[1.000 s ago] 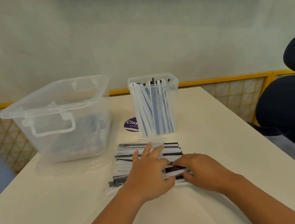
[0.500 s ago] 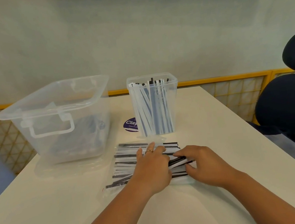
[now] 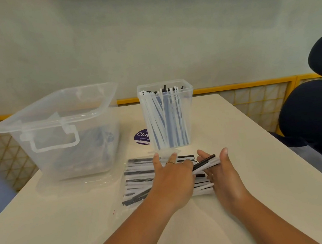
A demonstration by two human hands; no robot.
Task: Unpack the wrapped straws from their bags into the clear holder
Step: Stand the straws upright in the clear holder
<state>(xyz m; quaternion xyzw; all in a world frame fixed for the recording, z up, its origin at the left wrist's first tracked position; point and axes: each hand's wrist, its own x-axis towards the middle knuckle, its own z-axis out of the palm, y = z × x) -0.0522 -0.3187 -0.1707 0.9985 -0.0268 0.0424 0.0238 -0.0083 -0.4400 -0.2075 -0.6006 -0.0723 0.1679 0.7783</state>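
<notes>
A clear plastic bag of wrapped straws point(image 3: 138, 177), black and white, lies flat on the white table in front of me. My left hand point(image 3: 173, 179) presses on it with straight, spread fingers. My right hand point(image 3: 225, 176) is at the bag's right end and grips a few wrapped straws point(image 3: 206, 164) between thumb and fingers; their ends are lifted out to the right. The clear holder point(image 3: 168, 116) stands upright just behind the bag, with several wrapped straws standing in it.
A large clear storage bin point(image 3: 60, 134) with a handle stands at the back left, with blurred bags inside it. A purple round sticker point(image 3: 140, 137) lies on the table point(image 3: 239, 142) beside the holder. A dark chair point(image 3: 317, 112) is at the right edge.
My right hand has opened outward and drawn a few straws out of the bag's right end, raising them. My left hand has stayed pressing on the bag.
</notes>
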